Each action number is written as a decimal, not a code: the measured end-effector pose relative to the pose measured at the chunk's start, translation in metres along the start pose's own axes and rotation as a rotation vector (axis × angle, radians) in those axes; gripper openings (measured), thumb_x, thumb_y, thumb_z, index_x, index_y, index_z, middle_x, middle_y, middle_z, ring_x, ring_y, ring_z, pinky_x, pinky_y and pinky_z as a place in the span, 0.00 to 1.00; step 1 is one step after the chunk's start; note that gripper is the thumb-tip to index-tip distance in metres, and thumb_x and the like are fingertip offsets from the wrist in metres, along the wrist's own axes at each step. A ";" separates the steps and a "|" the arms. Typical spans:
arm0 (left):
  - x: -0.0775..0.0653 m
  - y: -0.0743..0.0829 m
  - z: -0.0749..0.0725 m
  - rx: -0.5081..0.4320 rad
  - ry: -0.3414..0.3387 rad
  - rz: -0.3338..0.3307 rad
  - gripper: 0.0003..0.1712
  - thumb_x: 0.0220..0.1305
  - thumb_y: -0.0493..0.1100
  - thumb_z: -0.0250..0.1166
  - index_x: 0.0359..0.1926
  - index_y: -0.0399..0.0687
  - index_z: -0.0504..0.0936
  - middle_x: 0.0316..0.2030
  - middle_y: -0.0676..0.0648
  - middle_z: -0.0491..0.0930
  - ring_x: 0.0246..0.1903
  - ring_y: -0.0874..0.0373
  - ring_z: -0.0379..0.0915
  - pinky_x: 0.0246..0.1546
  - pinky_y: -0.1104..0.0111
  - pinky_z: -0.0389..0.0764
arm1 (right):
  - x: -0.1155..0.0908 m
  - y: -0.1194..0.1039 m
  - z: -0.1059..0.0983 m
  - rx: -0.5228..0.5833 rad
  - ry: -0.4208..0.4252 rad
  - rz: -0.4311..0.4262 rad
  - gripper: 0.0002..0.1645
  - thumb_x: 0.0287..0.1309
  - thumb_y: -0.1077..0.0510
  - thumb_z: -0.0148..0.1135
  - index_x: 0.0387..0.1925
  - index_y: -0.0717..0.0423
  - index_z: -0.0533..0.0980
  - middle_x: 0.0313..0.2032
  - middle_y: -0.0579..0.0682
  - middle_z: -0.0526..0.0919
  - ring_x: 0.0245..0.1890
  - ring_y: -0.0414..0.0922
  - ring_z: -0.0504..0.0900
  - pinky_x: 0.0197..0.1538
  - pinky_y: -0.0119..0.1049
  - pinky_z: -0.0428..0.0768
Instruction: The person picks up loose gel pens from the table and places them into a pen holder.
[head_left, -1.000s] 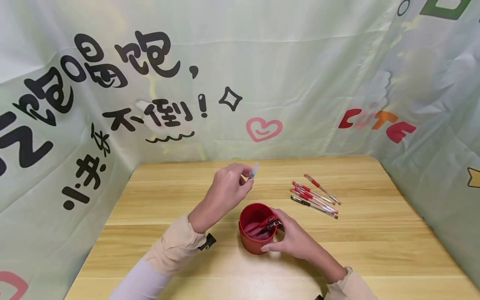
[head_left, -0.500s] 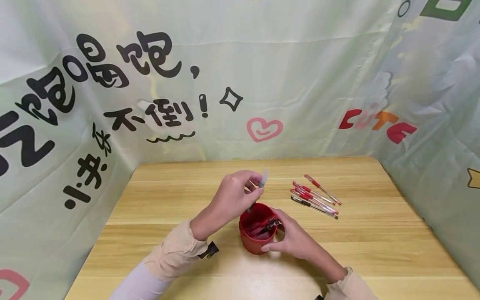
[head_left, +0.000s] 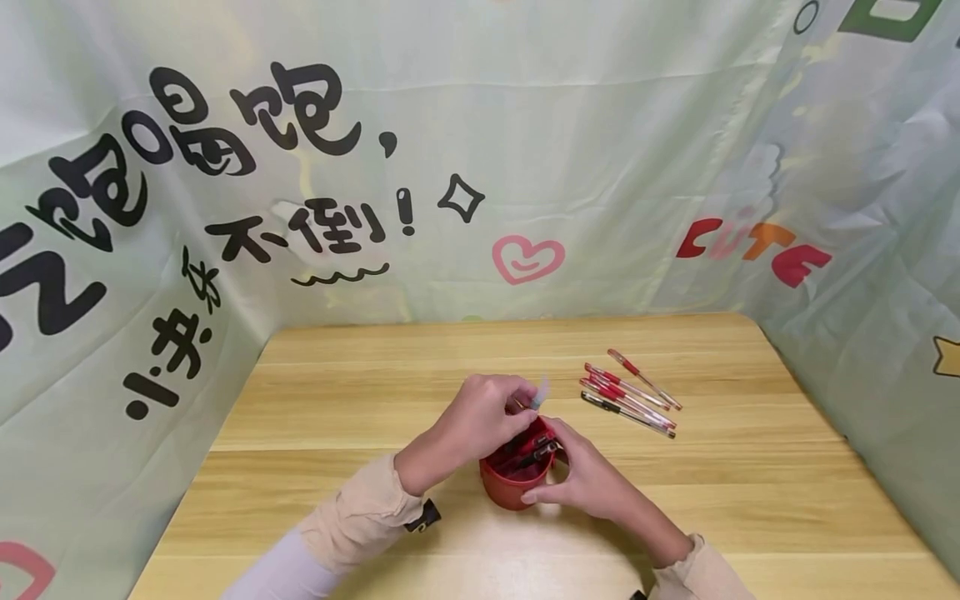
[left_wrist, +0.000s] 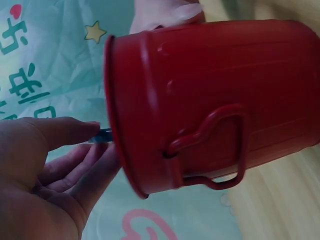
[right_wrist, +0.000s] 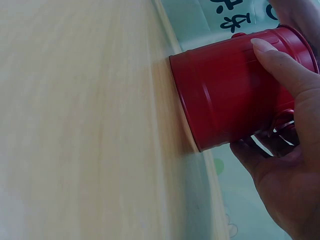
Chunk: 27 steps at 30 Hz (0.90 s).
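Note:
A small red metal bucket (head_left: 510,487) with heart-shaped side handles stands upright on the table, several red and black pens (head_left: 536,454) leaning inside it. My left hand (head_left: 480,417) is at its far rim and pinches a slim pen with a clear end (head_left: 542,393). In the left wrist view a short dark blue stretch of that pen (left_wrist: 103,135) shows between the fingertips and the rim; the rest is hidden in the bucket. My right hand (head_left: 592,479) grips the bucket from the right, the thumb (right_wrist: 267,47) on its near side.
Several pens with red grips (head_left: 637,396) and one black pen (head_left: 628,414) lie loose on the wooden table (head_left: 337,400), right of the bucket. A printed cloth (head_left: 615,167) hangs behind the table and along both sides.
My left hand has come down and right from above the table to the bucket's rim, bringing the pen's lower part inside. The right hand and bucket have stayed put.

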<state>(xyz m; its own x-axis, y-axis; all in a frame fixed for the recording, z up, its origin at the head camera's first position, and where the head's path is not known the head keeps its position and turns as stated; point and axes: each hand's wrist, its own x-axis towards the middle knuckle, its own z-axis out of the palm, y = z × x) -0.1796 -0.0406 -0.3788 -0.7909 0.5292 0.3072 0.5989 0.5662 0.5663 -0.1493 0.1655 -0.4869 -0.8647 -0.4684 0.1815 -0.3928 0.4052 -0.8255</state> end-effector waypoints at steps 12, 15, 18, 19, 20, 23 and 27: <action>-0.007 -0.005 0.016 0.155 -0.013 0.039 0.06 0.63 0.39 0.75 0.39 0.41 0.90 0.35 0.48 0.92 0.37 0.60 0.91 0.34 0.84 0.85 | 0.000 0.001 0.000 -0.015 0.002 0.004 0.60 0.46 0.37 0.83 0.77 0.37 0.61 0.69 0.43 0.76 0.65 0.43 0.79 0.66 0.40 0.83; -0.007 -0.007 0.017 0.144 -0.036 0.019 0.05 0.63 0.38 0.75 0.39 0.42 0.91 0.35 0.48 0.92 0.36 0.61 0.90 0.32 0.86 0.83 | -0.001 0.001 -0.001 -0.008 0.002 0.007 0.59 0.45 0.38 0.83 0.76 0.37 0.62 0.68 0.42 0.76 0.64 0.42 0.79 0.66 0.39 0.83; -0.008 -0.008 0.018 0.131 -0.076 -0.002 0.05 0.64 0.38 0.74 0.39 0.42 0.91 0.35 0.48 0.92 0.36 0.62 0.90 0.31 0.88 0.81 | -0.001 0.001 -0.001 0.003 -0.001 0.012 0.56 0.45 0.38 0.83 0.74 0.37 0.64 0.65 0.41 0.78 0.63 0.41 0.79 0.66 0.38 0.83; -0.008 -0.008 0.019 0.135 -0.090 -0.006 0.05 0.64 0.37 0.74 0.40 0.41 0.91 0.35 0.48 0.92 0.36 0.62 0.90 0.31 0.89 0.81 | -0.001 0.001 -0.001 0.009 -0.003 0.013 0.55 0.45 0.39 0.83 0.73 0.37 0.64 0.65 0.40 0.78 0.63 0.41 0.80 0.66 0.38 0.83; -0.009 -0.007 0.020 0.143 -0.101 -0.005 0.05 0.64 0.37 0.74 0.40 0.41 0.90 0.35 0.48 0.92 0.36 0.62 0.90 0.31 0.89 0.81 | -0.001 0.001 -0.001 0.012 -0.003 0.012 0.54 0.46 0.39 0.83 0.72 0.37 0.65 0.64 0.40 0.78 0.63 0.40 0.80 0.66 0.38 0.83; -0.009 -0.006 0.021 0.191 -0.121 0.001 0.05 0.65 0.36 0.73 0.40 0.41 0.89 0.35 0.48 0.92 0.35 0.63 0.89 0.31 0.88 0.81 | -0.001 0.001 -0.001 0.010 -0.003 0.005 0.54 0.46 0.39 0.83 0.72 0.37 0.65 0.64 0.39 0.78 0.63 0.40 0.79 0.67 0.38 0.83; -0.009 -0.004 0.022 0.254 -0.128 0.015 0.04 0.65 0.36 0.72 0.40 0.40 0.87 0.34 0.48 0.91 0.34 0.62 0.88 0.29 0.87 0.81 | -0.001 0.001 -0.001 -0.003 0.005 -0.006 0.56 0.45 0.39 0.84 0.74 0.39 0.65 0.64 0.40 0.78 0.64 0.40 0.78 0.68 0.39 0.82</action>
<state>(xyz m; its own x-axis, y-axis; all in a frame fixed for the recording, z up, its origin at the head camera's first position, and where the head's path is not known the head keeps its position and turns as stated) -0.1724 -0.0336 -0.4012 -0.7690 0.6051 0.2063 0.6357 0.6893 0.3475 -0.1490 0.1668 -0.4878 -0.8637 -0.4670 0.1894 -0.3991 0.4042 -0.8230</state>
